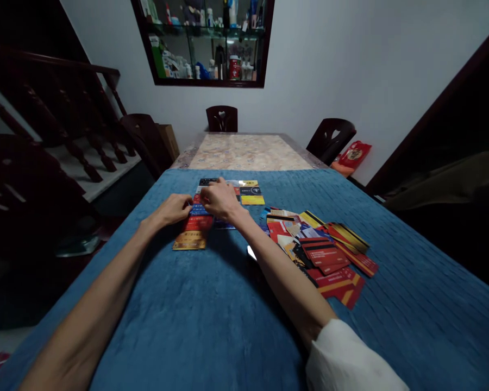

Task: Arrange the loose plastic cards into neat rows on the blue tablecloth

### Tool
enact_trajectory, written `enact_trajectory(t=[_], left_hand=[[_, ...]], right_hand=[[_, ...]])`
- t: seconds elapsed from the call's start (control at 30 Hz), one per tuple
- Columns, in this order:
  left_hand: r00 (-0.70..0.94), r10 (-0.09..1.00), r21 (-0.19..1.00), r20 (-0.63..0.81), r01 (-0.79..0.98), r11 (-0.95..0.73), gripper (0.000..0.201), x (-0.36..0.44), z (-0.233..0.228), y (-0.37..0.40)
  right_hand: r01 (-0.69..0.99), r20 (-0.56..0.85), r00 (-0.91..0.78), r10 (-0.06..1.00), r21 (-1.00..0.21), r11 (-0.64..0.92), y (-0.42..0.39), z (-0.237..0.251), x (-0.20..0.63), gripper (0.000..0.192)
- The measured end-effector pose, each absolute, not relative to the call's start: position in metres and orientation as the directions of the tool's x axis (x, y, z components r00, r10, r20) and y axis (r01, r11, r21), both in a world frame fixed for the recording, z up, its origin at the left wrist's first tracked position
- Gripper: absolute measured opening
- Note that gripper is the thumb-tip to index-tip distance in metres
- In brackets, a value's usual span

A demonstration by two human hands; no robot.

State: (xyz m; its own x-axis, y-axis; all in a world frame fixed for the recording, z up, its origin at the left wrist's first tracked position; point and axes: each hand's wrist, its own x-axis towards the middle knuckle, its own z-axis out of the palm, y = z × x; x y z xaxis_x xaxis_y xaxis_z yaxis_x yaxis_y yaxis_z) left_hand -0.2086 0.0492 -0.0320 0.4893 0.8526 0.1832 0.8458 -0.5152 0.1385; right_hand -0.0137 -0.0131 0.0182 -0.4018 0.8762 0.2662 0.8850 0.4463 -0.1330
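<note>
The cards [212, 209] laid out in rows on the blue cloth [212, 326] look thin, stiff, light and slick — probably best pinched by an edge or slid flat. They lie directly under both hands, at the far middle of the cloth. The left hand [174, 208] and right hand [221, 200] rest close together on them, fingertips pressing down; whether either grips a card I cannot tell. A loose pile of cards [321, 250] lies to the right.

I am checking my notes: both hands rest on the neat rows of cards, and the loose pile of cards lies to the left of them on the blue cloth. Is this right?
Not quite. In the head view the loose pile of cards lies to the right of the hands; the left hand and right hand do rest on the neat rows of cards on the blue cloth.
</note>
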Motion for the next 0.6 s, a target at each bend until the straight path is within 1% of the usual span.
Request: enact_trajectory(t=[0.13,0.23,0.4,0.6], left_hand=[[0.528,0.817,0.172,0.231,0.805,-0.568,0.029,-0.202,-0.025,0.044],[0.537,0.799,0.175,0.270,0.789,-0.589,0.026,-0.196,-0.019,0.038],[0.566,0.766,0.152,0.304,0.765,-0.625,0.022,-0.181,-0.012,0.028],[0.639,0.693,0.119,0.333,0.701,-0.704,0.021,-0.163,-0.011,0.017]], right_hand=[[0.863,0.291,-0.435,0.852,-0.137,0.487,-0.015,0.035,-0.017,0.023],[0.851,0.324,-0.444,0.835,-0.137,0.506,-0.013,0.043,-0.012,0.022],[0.878,0.385,-0.400,0.832,-0.100,0.468,-0.013,0.054,0.015,0.026],[0.912,0.390,-0.354,0.850,-0.057,0.406,-0.026,0.048,0.073,0.028]])
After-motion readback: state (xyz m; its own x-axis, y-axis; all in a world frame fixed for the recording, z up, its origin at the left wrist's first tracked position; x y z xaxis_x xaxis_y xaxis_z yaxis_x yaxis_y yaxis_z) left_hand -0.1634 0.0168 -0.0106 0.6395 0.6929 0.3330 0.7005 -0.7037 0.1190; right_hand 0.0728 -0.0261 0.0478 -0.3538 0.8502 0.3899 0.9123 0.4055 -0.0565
